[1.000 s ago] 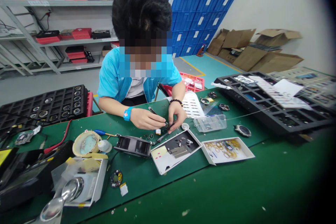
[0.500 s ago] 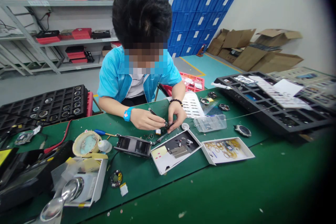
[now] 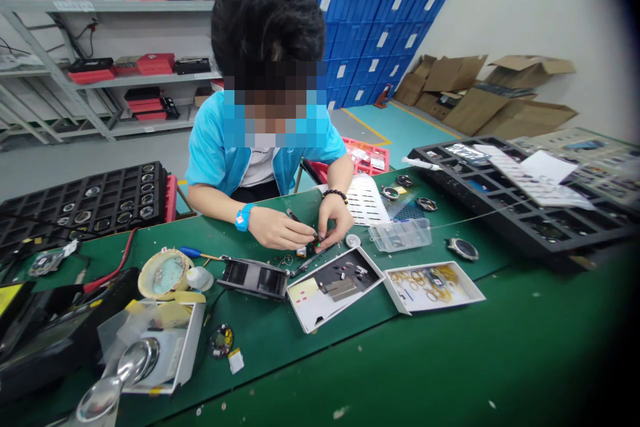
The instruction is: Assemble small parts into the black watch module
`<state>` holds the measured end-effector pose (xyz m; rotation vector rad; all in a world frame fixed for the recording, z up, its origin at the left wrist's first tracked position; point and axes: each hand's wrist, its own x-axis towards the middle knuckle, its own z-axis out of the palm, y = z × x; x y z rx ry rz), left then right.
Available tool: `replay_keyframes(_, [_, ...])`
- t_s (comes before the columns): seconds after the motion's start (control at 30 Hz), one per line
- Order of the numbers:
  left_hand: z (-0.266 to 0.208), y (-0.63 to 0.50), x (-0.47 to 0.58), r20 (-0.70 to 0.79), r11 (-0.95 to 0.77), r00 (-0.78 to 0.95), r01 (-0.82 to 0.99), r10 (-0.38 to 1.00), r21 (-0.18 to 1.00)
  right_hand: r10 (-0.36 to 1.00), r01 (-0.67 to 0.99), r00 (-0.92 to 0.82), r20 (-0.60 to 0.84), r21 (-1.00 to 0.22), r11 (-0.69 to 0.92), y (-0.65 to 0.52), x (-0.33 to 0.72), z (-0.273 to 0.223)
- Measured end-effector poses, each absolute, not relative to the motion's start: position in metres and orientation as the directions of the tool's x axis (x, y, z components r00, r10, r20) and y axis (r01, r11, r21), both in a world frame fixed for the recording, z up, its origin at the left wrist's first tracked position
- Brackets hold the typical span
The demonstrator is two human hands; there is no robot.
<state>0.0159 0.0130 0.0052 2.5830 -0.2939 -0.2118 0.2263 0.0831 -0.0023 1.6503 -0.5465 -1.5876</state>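
Neither my left hand nor my right hand is in the picture. Across the green bench point(image 3: 260, 340) sits a co-worker in a blue shirt point(image 3: 215, 153). The co-worker's two hands point(image 3: 285, 230) are close together over a small dark part point(image 3: 318, 241), which shows a green spot. A slim, pen-like tool point(image 3: 293, 215) is in the hand with the blue wristband point(image 3: 243, 217). The part is too small to name. In front of those hands lies a white box lid point(image 3: 313, 320) with small metal pieces, beside a black fan-like device point(image 3: 253, 279).
A second white lid point(image 3: 440, 303) holds yellow rings. A clear compartment box point(image 3: 400, 235) and a watch-like case point(image 3: 463, 249) lie further right, near stacked black trays point(image 3: 500, 193). At the left are a cream-coloured bowl point(image 3: 164, 273), a white bottle point(image 3: 200, 278) and a shiny spoon-shaped object point(image 3: 117, 373).
The co-worker's head and hands have shifted slightly, and a green spot now shows on the part. Pale specks on the near green surface have moved a little left.
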Motion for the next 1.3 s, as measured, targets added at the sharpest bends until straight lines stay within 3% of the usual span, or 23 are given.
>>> replay_keyframes(0.2, [0.014, 0.008, 0.014, -0.150, -0.876, 0.956, -0.158, -0.251, 0.455, -0.810, 0.109, 0.117, -0.574, 0.818, -0.564, 0.091, 0.232, -0.015])
replay_keyframes(0.37, [0.012, 0.010, 0.016, -0.169, -0.926, 0.933, -0.266, -0.317, 0.268, -0.834, 0.056, 0.104, -0.542, 0.840, -0.539, 0.091, 0.232, -0.014])
replay_keyframes(0.6, [-0.001, 0.014, 0.014, -0.036, -0.899, 0.900, -0.436, -0.435, -0.032, -0.890, -0.011, 0.070, -0.450, 0.892, -0.452, 0.092, 0.232, -0.018])
replay_keyframes(0.87, [-0.001, 0.012, 0.016, -0.110, -0.901, 0.904, -0.423, -0.412, -0.101, -0.924, -0.015, -0.017, -0.382, 0.924, -0.381, 0.093, 0.238, -0.025])
replay_keyframes(0.93, [0.003, 0.010, 0.017, -0.127, -0.860, 0.885, -0.465, -0.448, -0.210, -0.924, -0.012, -0.001, -0.382, 0.924, -0.382, 0.091, 0.238, -0.024])
replay_keyframes(1.03, [0.010, 0.006, 0.017, -0.091, -0.676, 0.840, -0.490, -0.534, -0.550, -0.914, -0.030, 0.037, -0.404, 0.914, -0.405, 0.089, 0.237, -0.020])
replay_keyframes(1.1, [0.013, 0.002, 0.016, -0.048, -0.480, 0.801, -0.404, -0.596, -0.779, -0.904, -0.035, 0.052, -0.425, 0.903, -0.427, 0.088, 0.236, -0.018])
replay_keyframes(1.17, [0.013, 0.001, 0.015, -0.079, -0.218, 0.767, -0.277, -0.637, -0.936, -0.887, -0.019, 0.056, -0.458, 0.888, -0.460, 0.086, 0.235, -0.016])
replay_keyframes(1.23, [0.010, 0.002, 0.015, -0.195, 0.116, 0.754, -0.157, -0.628, -0.981, -0.866, 0.009, 0.058, -0.496, 0.868, -0.497, 0.085, 0.235, -0.015])
replay_keyframes(1.3, [0.005, 0.005, 0.015, -0.296, 0.386, 0.750, -0.058, -0.592, -0.921, -0.857, 0.031, 0.057, -0.513, 0.858, -0.512, 0.085, 0.235, -0.015])
